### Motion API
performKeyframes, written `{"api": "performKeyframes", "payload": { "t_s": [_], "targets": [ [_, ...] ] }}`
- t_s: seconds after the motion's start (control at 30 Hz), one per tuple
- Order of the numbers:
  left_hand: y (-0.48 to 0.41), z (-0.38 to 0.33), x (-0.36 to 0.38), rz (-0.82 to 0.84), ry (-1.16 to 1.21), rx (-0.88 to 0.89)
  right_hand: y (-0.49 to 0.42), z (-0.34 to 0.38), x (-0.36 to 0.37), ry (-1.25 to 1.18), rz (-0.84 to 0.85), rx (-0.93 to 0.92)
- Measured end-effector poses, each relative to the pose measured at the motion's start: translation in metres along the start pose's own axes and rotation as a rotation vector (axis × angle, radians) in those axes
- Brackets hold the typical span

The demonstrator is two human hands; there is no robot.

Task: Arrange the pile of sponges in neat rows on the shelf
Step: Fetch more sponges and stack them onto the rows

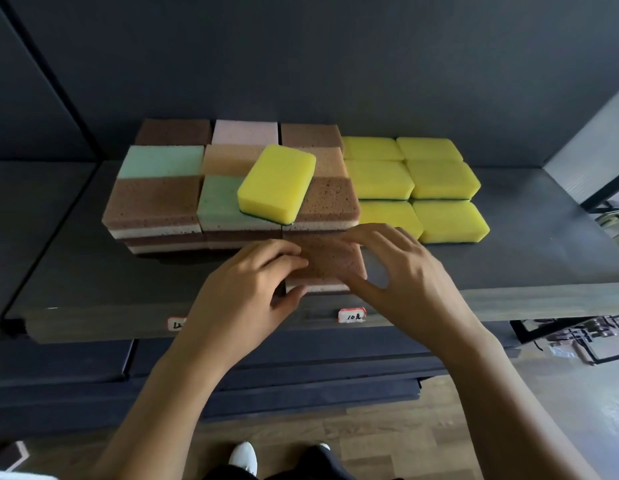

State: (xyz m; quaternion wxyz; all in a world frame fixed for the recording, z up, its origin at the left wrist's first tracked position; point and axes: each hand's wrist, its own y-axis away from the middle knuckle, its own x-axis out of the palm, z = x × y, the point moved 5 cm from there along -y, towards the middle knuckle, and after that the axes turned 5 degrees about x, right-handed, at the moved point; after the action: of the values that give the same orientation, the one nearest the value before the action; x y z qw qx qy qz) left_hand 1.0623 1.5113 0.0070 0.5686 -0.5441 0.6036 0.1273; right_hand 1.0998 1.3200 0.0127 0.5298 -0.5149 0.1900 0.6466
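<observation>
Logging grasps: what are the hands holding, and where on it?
A brown sponge: left hand grips its left side, right hand its right side.

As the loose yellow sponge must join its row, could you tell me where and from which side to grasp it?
Pinch the yellow sponge across its two long sides, coming from above. It lies flat but askew atop the stacked sponges, so its rounded edges stand free. Left hand and right hand hold the brown sponge.
</observation>
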Motion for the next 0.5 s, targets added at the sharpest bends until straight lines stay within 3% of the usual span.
{"api": "performKeyframes", "payload": {
  "t_s": [0.1,0.27,0.5],
  "targets": [
    [-0.007,-0.006,-0.020,-0.105,-0.001,0.016,-0.013,0.007,-0.014,-0.006,-0.114,-0.001],
    [-0.030,-0.004,-0.043,-0.282,-0.117,-0.019,-0.035,0.016,-0.022,-0.039,-0.156,-0.054],
    [-0.051,0.022,-0.026,-0.130,-0.218,-0.331,-0.047,0.021,-0.022,-0.060,-0.144,-0.129]
  ]
}}
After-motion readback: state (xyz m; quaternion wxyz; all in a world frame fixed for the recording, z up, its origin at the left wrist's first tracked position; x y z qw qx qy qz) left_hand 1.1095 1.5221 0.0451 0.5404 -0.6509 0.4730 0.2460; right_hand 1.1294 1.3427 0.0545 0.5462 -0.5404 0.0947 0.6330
